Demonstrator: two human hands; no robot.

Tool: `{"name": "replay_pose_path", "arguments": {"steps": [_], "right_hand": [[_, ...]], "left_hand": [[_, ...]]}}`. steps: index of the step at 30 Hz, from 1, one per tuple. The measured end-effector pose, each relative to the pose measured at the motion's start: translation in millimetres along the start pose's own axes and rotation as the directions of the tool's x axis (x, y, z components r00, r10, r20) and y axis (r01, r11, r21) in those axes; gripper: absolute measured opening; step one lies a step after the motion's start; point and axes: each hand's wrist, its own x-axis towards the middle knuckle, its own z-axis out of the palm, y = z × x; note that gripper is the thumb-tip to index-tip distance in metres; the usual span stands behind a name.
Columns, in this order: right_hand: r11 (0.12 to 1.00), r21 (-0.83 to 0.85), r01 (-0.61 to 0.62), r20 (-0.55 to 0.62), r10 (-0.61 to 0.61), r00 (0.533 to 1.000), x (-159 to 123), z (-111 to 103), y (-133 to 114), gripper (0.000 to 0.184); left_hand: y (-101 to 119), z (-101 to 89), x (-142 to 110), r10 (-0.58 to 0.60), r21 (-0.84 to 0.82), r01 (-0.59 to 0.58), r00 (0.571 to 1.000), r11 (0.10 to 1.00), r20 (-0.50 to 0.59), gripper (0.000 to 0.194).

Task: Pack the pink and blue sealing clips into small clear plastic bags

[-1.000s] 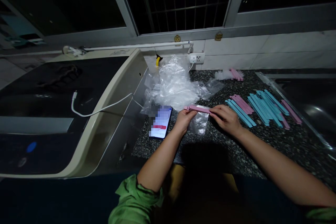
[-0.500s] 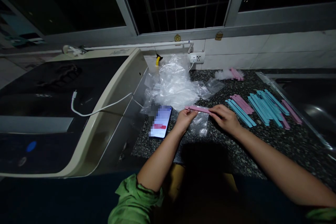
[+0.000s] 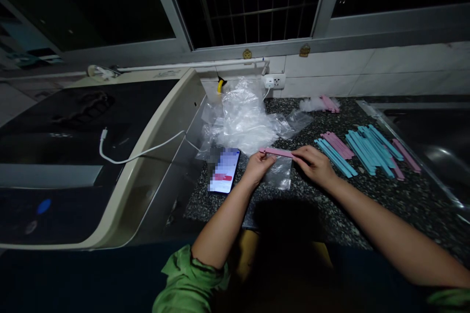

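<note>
A flat pink strip lies level between my two hands. My left hand pinches its left end, and my right hand grips the right end with thumb and fingers. Just beneath the strip a small clear plastic bag rests on the speckled counter; whether a hand touches it I cannot tell. To the right of my right hand lie several blue strips and pink strips in loose groups. Behind my hands rises a heap of clear plastic bags.
A lit phone lies left of my left hand. Further left stands a washing machine with a white cable across it. A sink borders the counter at right. Wrapped pink strips lie near the wall socket.
Both hands keep their hold on the pink strip almost unmoved. The whole view has shifted very slightly.
</note>
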Motion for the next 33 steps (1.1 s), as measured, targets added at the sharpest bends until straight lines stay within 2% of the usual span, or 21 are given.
{"name": "replay_pose_path", "arguments": {"steps": [13, 22, 33], "right_hand": [[1.0, -0.025, -0.001, 0.007, 0.001, 1.0, 0.3, -0.3, 0.8, 0.014], [0.999, -0.054, -0.001, 0.016, 0.002, 1.0, 0.4, -0.8, -0.4, 0.014], [1.0, -0.012, -0.003, 0.012, 0.003, 1.0, 0.9, -2.9, -1.9, 0.011]], "left_hand": [[0.7, -0.9, 0.7, 0.019, -0.044, -0.02, 1.0, 0.999, -0.019, 0.035], [1.5, -2.5, -0.3, 0.086, 0.048, -0.083, 0.994, 0.995, -0.071, 0.035], [-0.6, -4.7, 0.9, 0.133, 0.087, -0.126, 0.989, 0.988, -0.07, 0.03]]}}
